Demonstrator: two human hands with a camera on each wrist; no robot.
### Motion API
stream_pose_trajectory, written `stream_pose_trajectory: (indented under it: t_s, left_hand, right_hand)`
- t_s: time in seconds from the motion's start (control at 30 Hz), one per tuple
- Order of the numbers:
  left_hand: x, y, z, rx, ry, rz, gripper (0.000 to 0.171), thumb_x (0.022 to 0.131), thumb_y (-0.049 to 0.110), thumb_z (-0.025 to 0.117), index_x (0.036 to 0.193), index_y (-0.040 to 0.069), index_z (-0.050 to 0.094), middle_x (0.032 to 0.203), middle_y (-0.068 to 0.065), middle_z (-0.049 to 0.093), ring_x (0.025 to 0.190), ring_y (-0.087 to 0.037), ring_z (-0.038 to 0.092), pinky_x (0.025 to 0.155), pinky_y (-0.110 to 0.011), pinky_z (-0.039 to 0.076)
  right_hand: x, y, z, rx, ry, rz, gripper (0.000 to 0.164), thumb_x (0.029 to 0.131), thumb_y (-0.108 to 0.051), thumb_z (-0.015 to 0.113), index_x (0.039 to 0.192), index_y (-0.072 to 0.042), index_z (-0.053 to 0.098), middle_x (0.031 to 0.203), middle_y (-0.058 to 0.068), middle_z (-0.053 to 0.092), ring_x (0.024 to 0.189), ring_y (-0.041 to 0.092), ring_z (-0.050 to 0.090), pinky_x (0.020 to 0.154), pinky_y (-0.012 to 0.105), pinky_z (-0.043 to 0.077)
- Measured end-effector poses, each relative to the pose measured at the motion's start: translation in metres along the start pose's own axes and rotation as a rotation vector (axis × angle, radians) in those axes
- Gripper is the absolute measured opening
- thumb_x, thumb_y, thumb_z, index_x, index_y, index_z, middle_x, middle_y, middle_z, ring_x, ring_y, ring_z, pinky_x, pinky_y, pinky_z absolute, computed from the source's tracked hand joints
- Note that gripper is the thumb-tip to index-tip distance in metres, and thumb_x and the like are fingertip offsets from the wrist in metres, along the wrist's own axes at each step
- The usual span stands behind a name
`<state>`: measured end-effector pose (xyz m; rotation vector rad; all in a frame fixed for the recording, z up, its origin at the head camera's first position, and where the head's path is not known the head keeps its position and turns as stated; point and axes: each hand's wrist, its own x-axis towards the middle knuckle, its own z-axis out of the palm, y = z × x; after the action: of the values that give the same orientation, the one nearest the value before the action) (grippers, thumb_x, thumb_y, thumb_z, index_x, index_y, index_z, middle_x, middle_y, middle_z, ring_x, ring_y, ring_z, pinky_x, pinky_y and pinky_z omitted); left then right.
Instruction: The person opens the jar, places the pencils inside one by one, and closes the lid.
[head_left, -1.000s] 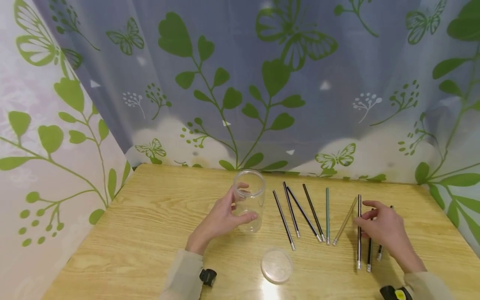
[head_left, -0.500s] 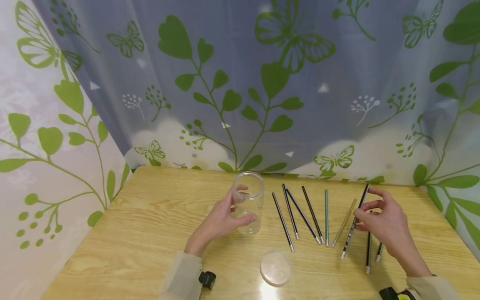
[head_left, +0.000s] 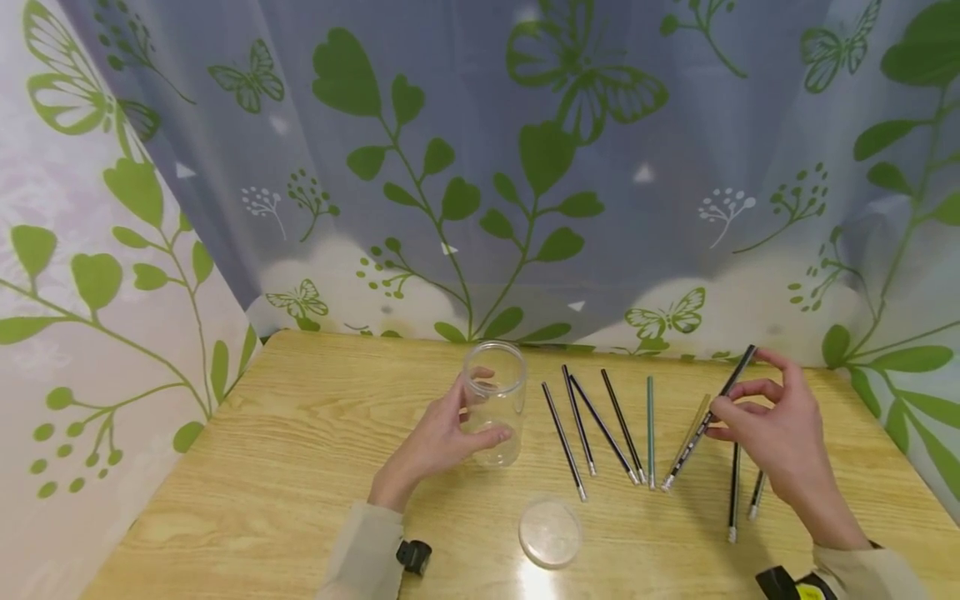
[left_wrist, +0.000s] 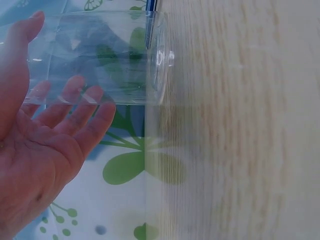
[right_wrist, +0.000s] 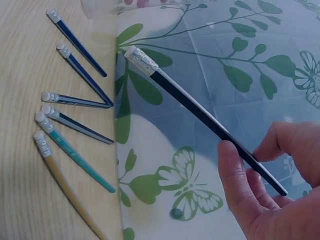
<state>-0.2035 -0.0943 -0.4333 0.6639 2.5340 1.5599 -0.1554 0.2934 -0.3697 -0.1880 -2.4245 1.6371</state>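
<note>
A clear plastic jar (head_left: 504,404) stands upright and uncapped on the wooden table. My left hand (head_left: 423,450) holds its side, thumb in front and fingers behind; the left wrist view shows the jar (left_wrist: 100,60) see-through, with nothing visible inside. Between thumb and fingers, my right hand (head_left: 780,429) pinches a dark pencil (head_left: 693,437) raised off the table. It slants, with its white eraser (right_wrist: 132,52) lower and toward the left. Under it in the head view lies a tan pencil (right_wrist: 65,177), partly covered. A teal pencil (head_left: 651,433) lies just left of that.
Several dark pencils (head_left: 564,442) lie between the jar and the teal one. Two more dark pencils (head_left: 733,500) lie partly under the right hand. A round clear lid (head_left: 550,533) rests flat near the front of the table (head_left: 315,433). A patterned curtain (head_left: 450,167) hangs behind.
The right hand has lifted the dark pencil and tilted it, its eraser end swinging left over the tan pencil and its other end rising right. The left hand and jar stay put.
</note>
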Motion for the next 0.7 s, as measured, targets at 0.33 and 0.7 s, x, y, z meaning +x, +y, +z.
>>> stream_pose_trajectory:
  t_s: [0.33,0.7]
  left_hand:
    - [0.001,-0.002,0.0,-0.004,-0.001,0.001,0.076,0.087,0.034,0.083,0.149,0.03,0.039,0.15,-0.008,0.055,0.14,-0.037,0.05,0.115,-0.06,0.044]
    - [0.0,-0.001,0.001,-0.003,0.0,0.0,0.075,0.087,0.033,0.082,0.149,0.029,0.04,0.15,-0.008,0.054,0.14,-0.036,0.05,0.115,-0.059,0.044]
  right_hand:
    - [-0.002,-0.011,-0.003,0.145,0.012,-0.043,0.082,0.091,0.006,0.063,0.159,-0.017,0.022,0.091,-0.008,0.058,0.068,0.008,0.07,0.06,0.031,0.065]
    - [-0.002,-0.023,-0.001,0.229,0.048,-0.144,0.079,0.09,0.01,0.061,0.156,-0.016,0.025,0.094,-0.004,0.059,0.064,0.01,0.069,0.059,0.029,0.064]
